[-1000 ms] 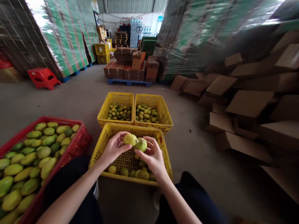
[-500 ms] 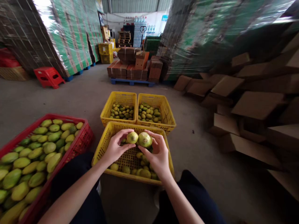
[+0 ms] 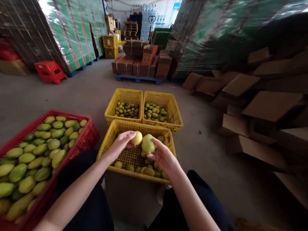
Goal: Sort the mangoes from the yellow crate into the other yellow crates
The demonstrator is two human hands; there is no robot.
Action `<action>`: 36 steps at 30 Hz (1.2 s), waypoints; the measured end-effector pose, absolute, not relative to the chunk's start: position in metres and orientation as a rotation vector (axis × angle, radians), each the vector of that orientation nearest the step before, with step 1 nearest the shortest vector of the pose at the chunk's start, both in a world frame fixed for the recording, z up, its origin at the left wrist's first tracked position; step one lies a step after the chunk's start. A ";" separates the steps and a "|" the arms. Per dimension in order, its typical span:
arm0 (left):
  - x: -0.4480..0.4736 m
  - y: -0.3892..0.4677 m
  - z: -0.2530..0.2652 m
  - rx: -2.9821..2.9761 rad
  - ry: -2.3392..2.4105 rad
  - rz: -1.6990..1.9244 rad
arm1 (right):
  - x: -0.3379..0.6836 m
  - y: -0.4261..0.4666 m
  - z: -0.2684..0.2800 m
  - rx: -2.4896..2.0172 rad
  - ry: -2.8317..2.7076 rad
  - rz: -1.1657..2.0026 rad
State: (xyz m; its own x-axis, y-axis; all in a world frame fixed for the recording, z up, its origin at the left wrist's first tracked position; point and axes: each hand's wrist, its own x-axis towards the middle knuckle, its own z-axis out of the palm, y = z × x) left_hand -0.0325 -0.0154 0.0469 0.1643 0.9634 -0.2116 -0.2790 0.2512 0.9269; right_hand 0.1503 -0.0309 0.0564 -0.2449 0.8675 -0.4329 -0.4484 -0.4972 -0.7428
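My left hand [image 3: 120, 143] pinches a yellow lemon [image 3: 137, 138] between thumb and fingers. Close beside it, a larger greenish lemon [image 3: 148, 144] is held in the fingertips of my right hand [image 3: 165, 158]. Both fruits are above the front yellow crate [image 3: 134, 174], whose slotted floor shows on the left while several lemons lie along its near side and right. To my left stands a red crate [image 3: 92, 134] heaped with green and yellow lemons.
Two yellow crates, a left one [image 3: 109, 109] and a right one [image 3: 177, 112], hold more fruit just beyond. A blue pallet [image 3: 137, 79] bears stacked cartons. Cardboard boxes [image 3: 271, 106] pile up at right. A red stool [image 3: 51, 72] stands at left, near wrapped stacks.
Both lemons have been turned, now showing their sides instead of their ends. My right hand has rotated and shifted slightly lower. The camera view has tilted down a little.
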 end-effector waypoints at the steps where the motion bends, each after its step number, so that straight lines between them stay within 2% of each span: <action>1: -0.032 -0.015 0.046 0.822 0.993 1.037 | 0.150 -0.029 0.054 -1.070 -0.514 1.920; 6: -0.029 -0.016 0.048 0.606 1.000 0.995 | 0.148 -0.024 0.050 -1.126 -0.310 1.934; 15: -0.023 -0.020 0.053 0.353 0.845 0.977 | 0.142 -0.026 0.052 -1.034 -0.327 1.825; 22: -0.019 -0.021 0.055 0.381 0.820 1.066 | 0.128 -0.031 0.051 -1.041 -0.207 1.840; 30: -0.018 -0.017 0.047 0.056 0.973 1.124 | 0.128 -0.035 0.051 -1.121 -0.146 1.679; 36: -0.017 -0.015 0.039 0.113 0.949 1.048 | 0.127 -0.038 0.044 -1.025 -0.390 1.887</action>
